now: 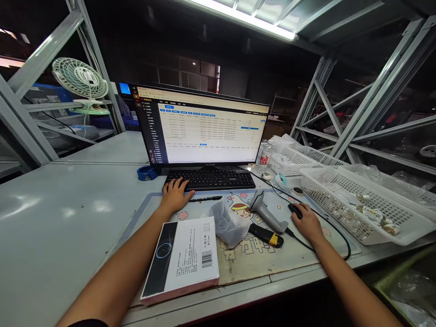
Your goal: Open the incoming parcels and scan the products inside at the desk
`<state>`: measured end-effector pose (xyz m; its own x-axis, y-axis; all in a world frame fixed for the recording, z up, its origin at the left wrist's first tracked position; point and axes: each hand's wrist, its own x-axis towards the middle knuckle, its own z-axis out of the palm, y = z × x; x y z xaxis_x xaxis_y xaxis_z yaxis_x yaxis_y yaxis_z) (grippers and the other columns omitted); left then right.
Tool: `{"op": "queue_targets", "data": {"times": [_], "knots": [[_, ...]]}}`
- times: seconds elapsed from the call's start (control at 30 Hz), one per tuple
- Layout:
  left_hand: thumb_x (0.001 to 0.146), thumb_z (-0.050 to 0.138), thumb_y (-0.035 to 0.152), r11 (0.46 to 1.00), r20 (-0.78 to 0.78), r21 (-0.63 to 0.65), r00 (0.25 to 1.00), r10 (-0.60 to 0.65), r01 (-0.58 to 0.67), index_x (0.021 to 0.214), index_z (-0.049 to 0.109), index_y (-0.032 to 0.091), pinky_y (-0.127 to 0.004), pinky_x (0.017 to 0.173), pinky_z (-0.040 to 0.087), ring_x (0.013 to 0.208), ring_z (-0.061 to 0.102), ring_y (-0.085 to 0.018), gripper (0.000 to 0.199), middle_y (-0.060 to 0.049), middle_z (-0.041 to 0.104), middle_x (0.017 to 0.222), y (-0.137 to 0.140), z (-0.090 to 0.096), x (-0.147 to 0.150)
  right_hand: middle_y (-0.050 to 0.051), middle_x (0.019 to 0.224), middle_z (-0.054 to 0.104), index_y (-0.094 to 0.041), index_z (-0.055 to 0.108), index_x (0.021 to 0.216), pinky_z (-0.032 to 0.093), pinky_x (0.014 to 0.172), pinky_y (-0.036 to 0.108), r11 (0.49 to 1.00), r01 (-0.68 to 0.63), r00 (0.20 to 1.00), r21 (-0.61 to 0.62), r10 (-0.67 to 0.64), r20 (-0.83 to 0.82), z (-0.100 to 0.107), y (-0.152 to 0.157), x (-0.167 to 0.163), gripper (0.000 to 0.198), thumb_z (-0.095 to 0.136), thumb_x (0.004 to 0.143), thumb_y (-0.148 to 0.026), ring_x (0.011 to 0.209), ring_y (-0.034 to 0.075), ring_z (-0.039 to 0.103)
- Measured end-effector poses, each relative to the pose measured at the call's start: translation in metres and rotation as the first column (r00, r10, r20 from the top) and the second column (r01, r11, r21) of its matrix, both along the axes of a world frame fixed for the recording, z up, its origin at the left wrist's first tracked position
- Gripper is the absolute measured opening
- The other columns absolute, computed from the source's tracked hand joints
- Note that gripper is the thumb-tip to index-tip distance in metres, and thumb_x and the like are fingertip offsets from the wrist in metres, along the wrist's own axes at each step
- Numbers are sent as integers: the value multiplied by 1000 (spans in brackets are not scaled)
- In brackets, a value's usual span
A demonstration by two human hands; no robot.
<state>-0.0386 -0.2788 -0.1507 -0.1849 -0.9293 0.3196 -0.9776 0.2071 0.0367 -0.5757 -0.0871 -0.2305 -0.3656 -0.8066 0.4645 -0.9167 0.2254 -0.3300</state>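
My left hand (175, 196) lies with fingers spread over the left end of a black keyboard (218, 180). Under the fingers of my right hand (308, 221) is a black computer mouse (294, 210), resting on a cartoon-printed desk mat (238, 268). Between my arms sits a white and black box (187, 256) with a barcode and printed text. Beside it are a crumpled plastic bag (229, 223), a grey barcode scanner (267, 214) and a black and yellow utility knife (265, 235). A black pen (206, 199) lies below the keyboard. The monitor (211, 131) shows a table of rows.
White plastic baskets (347, 200) with small packed items line the right side. A roll of blue tape (147, 173) sits left of the keyboard, and a bottle (265, 156) stands right of the monitor. A green fan (81, 79) is at the left rack. The scanner cable loops around my right hand.
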Motion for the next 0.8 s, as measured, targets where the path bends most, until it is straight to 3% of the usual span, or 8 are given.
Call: {"op": "queue_targets", "data": {"times": [0.13,0.37,0.8], "knots": [[105,33,64,1000,13,30,1000,-4,4,166,43,22,-62,130,21,163,21,-41,75,-12,29,177,1,2,-1,11,146,61,-22,71,136,56,93,39,1000,-10,1000,0,10,2,1,0,1,47,49,97,-39,120,29,66],[105,35,66,996,25,83,999,-24,22,164,45,38,-68,127,21,164,16,-42,66,-6,22,179,2,7,-4,11,145,62,-22,71,136,56,93,40,1000,-8,1000,-1,8,8,2,1,2,46,51,97,-37,120,30,66],[106,33,65,999,13,36,999,-31,30,166,44,35,-64,130,17,164,19,-41,68,-7,27,178,2,1,0,10,148,60,-24,69,139,56,89,38,999,20,1000,38,-21,6,4,1,4,47,49,99,-39,119,29,67]]}}
